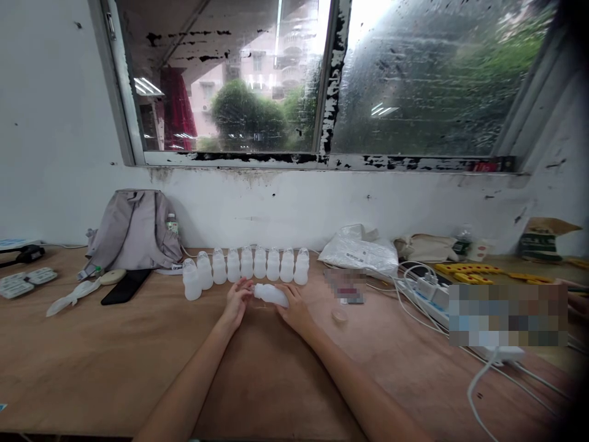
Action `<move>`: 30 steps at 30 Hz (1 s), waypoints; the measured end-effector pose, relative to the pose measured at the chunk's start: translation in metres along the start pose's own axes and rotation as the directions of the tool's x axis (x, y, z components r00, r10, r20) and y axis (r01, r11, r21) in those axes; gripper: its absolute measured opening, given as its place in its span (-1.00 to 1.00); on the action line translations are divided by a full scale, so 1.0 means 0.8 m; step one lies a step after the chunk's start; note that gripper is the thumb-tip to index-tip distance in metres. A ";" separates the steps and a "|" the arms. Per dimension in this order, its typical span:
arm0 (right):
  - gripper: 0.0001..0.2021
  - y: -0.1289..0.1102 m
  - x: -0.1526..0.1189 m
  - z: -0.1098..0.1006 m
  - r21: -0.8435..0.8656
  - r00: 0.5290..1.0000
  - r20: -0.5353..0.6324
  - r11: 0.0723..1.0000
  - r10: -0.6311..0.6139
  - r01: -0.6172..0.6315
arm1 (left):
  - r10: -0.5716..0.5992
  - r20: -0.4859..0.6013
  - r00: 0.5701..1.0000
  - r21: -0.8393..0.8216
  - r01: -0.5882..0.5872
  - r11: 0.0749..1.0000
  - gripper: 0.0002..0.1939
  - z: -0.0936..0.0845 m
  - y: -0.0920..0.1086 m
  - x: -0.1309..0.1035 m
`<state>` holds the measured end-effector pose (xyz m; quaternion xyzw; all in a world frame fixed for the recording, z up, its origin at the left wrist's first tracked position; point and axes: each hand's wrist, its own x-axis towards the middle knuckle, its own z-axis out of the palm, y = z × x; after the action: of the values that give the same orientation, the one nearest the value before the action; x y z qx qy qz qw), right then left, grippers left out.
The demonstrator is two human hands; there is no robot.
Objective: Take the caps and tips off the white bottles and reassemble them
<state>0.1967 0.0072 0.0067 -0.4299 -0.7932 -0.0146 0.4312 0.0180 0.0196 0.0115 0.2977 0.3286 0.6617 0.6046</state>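
Big window over the brown table (138, 368); grey backpack (133, 227) against the wall, L side; white plastic bag (361, 250) on the R, w/ power strip (427, 302) & loose cables crowding that side; row of nine frosted bottles (246, 264) just past the hands, in the way of the wall; blk phone (126, 287) by the backpack; R hand (294, 305) curled round the held bottle (270, 294), tilted sideways btwn both hands; L hand (238, 302) bent at its narrow end, can't tell if pinching; small round disc (339, 316) near R forearm.
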 end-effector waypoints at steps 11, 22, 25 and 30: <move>-0.55 0.001 0.000 -0.001 0.009 1.000 0.004 1.000 -0.007 0.007 | 0.024 0.035 0.999 0.045 -0.026 0.999 -0.65 0.000 0.000 -0.001; -0.64 -0.016 0.004 -0.011 0.225 0.972 0.146 0.951 0.182 -0.212 | -0.038 0.162 0.986 0.131 0.016 0.991 -0.68 0.000 -0.005 -0.004; -0.67 -0.024 0.009 -0.019 0.345 0.885 0.285 0.822 0.367 -0.452 | -0.030 0.211 0.977 0.141 0.000 0.990 -0.66 0.000 -0.004 -0.006; -0.72 -0.029 0.013 -0.026 0.482 0.730 0.473 0.549 0.494 -0.683 | -0.006 0.238 0.971 0.146 -0.030 0.989 -0.62 0.005 -0.005 -0.011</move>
<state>0.1920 -0.0089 0.0352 -0.5007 -0.6092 0.4586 0.4097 0.0247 0.0110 0.0109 0.4208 0.3003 0.5988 0.6118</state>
